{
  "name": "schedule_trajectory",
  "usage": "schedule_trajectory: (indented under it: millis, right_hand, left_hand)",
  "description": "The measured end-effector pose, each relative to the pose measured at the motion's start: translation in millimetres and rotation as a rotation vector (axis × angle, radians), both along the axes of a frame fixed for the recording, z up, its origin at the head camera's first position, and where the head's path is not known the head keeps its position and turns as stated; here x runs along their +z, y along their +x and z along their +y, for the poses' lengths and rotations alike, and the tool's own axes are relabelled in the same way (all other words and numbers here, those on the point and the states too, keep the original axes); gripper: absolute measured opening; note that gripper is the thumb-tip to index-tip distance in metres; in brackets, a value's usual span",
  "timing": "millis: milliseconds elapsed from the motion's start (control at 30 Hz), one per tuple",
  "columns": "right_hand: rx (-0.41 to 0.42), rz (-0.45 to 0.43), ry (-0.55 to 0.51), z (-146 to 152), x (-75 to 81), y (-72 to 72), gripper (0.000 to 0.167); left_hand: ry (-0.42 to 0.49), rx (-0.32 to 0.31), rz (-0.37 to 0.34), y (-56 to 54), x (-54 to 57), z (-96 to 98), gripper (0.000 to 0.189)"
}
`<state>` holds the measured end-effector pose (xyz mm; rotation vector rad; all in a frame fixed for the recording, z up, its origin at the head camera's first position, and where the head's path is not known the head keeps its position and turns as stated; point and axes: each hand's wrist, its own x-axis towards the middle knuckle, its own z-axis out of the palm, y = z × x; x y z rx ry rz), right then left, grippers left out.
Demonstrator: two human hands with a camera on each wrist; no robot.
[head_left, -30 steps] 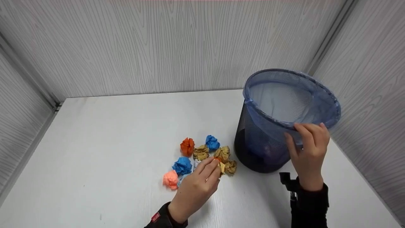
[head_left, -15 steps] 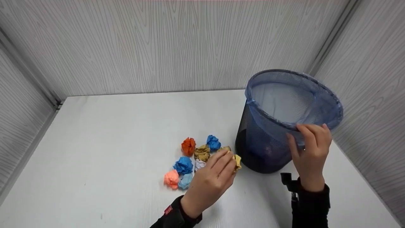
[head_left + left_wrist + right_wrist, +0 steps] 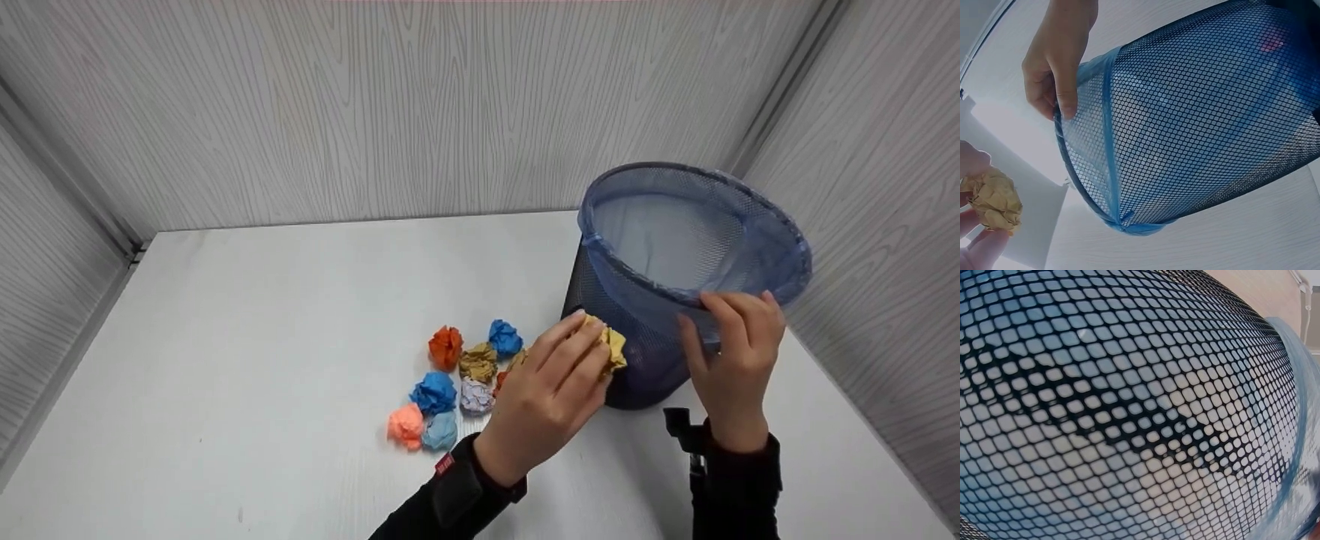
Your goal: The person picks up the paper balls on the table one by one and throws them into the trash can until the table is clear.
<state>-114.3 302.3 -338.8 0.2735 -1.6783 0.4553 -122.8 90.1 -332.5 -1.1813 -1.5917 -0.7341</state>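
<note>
My left hand [image 3: 551, 390] holds a yellow crumpled paper ball [image 3: 615, 349] in front of the wastebasket's lower side, below rim height. In the left wrist view the ball [image 3: 996, 202] sits between thumb and fingertips. The black mesh wastebasket [image 3: 592, 289] has a blue plastic liner [image 3: 757, 247] folded over its rim. Its front rim is pinched by my right hand [image 3: 739, 360], thumb outside and fingers over the edge. Mesh and liner fill the right wrist view. Something pinkish [image 3: 1272, 42] shows through the mesh near the base.
Left of the basket lie several paper balls: orange [image 3: 445, 347], blue [image 3: 505, 338], brown [image 3: 478, 363], pale lilac [image 3: 476, 396], coral [image 3: 406, 425] and light blue [image 3: 440, 430]. My left hand partly covers others. Panel walls [image 3: 450, 112] enclose the white table [image 3: 262, 337].
My left hand has picked up the yellow paper ball from the pile and carried it right and up towards the wastebasket. My right hand has stayed on the rim.
</note>
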Motion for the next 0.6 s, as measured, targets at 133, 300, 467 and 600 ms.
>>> schedule_trajectory:
  millis: [133, 300, 467, 600]
  right_hand:
    - [-0.003, -0.014, 0.003, -3.1, 3.3, 2.3, 0.036]
    - [-0.012, -0.023, 0.014, -5.8, 6.6, 3.6, 0.036]
    - [-0.013, -0.022, 0.009, -2.8, 2.0, 1.0, 0.036]
    - [-0.018, -0.024, 0.010, -2.7, 2.2, 1.9, 0.035]
  left_hand:
    - [0.020, -0.020, -0.014, -3.7, 6.7, 9.8, 0.028]
    - [0.018, -0.026, 0.010, -11.9, 17.2, 21.4, 0.027]
    - [-0.006, 0.003, 0.039, -23.0, 28.0, 30.4, 0.023]
    - [-0.035, 0.023, 0.050, -29.4, 36.3, 36.8, 0.021]
